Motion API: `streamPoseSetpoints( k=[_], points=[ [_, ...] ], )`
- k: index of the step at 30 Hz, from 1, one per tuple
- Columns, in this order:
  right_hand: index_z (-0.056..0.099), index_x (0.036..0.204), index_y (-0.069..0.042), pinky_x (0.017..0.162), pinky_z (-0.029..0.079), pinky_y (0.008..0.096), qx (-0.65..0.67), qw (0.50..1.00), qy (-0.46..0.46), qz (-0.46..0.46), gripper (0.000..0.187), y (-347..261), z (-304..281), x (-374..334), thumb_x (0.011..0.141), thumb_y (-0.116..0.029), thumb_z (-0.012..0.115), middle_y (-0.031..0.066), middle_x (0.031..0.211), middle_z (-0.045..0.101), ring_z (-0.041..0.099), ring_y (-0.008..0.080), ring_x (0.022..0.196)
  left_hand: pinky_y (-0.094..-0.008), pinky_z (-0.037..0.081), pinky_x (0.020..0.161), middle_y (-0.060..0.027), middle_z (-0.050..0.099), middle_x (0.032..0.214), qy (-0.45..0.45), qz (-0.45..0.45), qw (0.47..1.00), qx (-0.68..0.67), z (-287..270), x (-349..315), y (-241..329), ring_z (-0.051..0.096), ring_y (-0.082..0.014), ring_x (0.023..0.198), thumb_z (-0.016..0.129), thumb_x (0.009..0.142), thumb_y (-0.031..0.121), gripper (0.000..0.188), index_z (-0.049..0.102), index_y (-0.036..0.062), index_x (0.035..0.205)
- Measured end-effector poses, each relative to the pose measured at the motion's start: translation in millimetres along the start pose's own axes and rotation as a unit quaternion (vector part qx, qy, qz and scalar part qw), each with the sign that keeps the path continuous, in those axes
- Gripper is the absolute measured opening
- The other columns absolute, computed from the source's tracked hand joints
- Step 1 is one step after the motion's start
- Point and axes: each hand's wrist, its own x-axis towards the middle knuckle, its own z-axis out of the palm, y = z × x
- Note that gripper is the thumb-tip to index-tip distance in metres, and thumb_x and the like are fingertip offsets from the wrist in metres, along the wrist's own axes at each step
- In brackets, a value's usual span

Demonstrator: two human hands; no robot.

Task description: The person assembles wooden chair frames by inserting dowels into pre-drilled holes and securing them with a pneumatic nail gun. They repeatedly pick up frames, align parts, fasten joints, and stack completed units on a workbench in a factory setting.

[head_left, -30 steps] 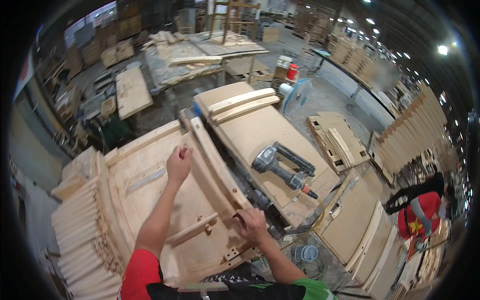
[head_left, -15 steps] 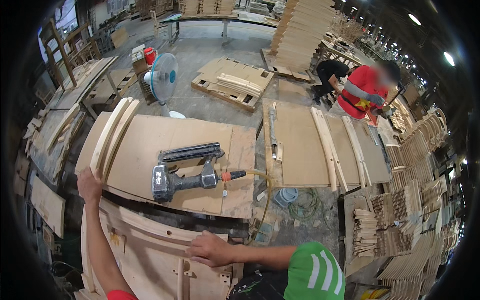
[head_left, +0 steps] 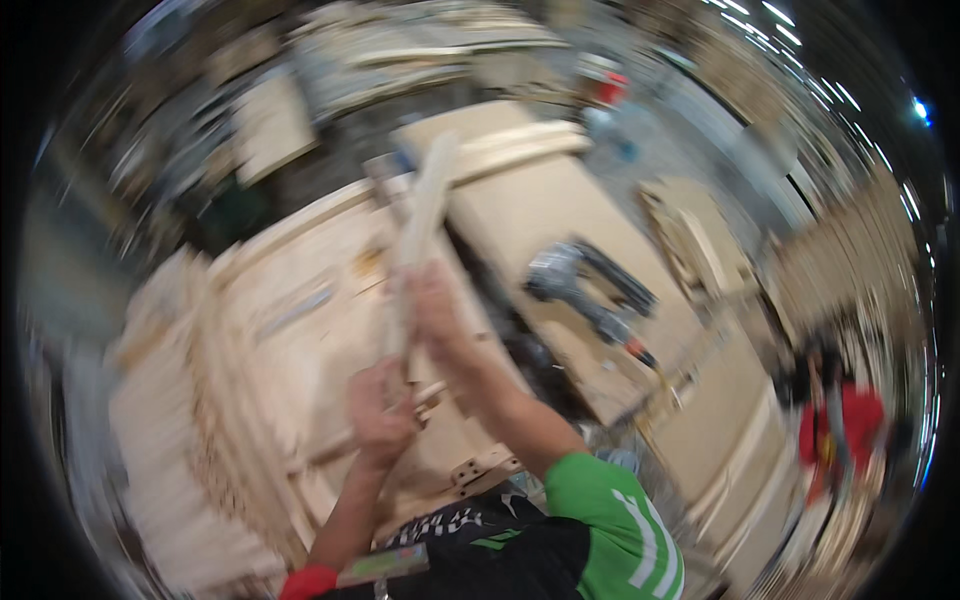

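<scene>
Blur over both hands gripping pale wooden strip.

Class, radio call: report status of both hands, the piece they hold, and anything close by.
Left hand and right hand both gripping slat, raised over bench. Nail gun lying to the right, apart. Picture blurred.

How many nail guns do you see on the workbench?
1. The nail gun lies on the workbench, right of both hands; blur may hide others.
</scene>
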Motion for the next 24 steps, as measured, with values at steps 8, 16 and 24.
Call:
streamPoseSetpoints(
  k=[8, 16, 24],
  points=[
    [0.056, 0.141, -0.004, 0.069, 0.048, 0.0264, -0.413, 0.874, -0.250, 0.052, 0.047, -38, 54, 8, 0.100, -0.020, 0.074, 0.0068, 0.097, 0.069, 0.062, 0.0105, 0.079, -0.0471, 0.050, 0.096, -0.0172, 0.068, 0.114, -0.020, -0.086, 0.986, 0.141, -59, -58, -65, 0.063, -0.0377, 0.106, 0.072, 0.095, 0.026, 0.037, 0.070, 0.0008, 0.121],
    [0.066, 0.134, -0.007, 0.098, 0.055, 0.0514, -0.650, 0.600, -0.432, -0.177, 0.061, 36, 93, 60, 0.083, -0.036, 0.081, 0.0213, 0.125, 0.070, 0.068, 0.0433, 0.114, -0.0472, 0.052, 0.097, -0.0182, 0.070, 0.110, 0.046, -0.309, 0.885, 0.347, -142, -86, -180, 0.064, -0.0384, 0.107, 0.069, 0.098, 0.021, 0.026, 0.073, 0.0012, 0.113],
    [0.064, 0.133, -0.006, 0.092, 0.052, 0.0536, -0.692, 0.525, -0.421, -0.260, 0.049, 81, 144, 149, 0.091, -0.027, 0.076, 0.0200, 0.117, 0.069, 0.069, 0.0398, 0.107, -0.0462, 0.054, 0.078, -0.0160, 0.067, 0.088, 0.081, -0.219, 0.919, 0.318, -151, -92, -202, 0.065, -0.0381, 0.085, 0.073, 0.094, 0.008, 0.009, 0.073, 0.0020, 0.102]
  ],
)
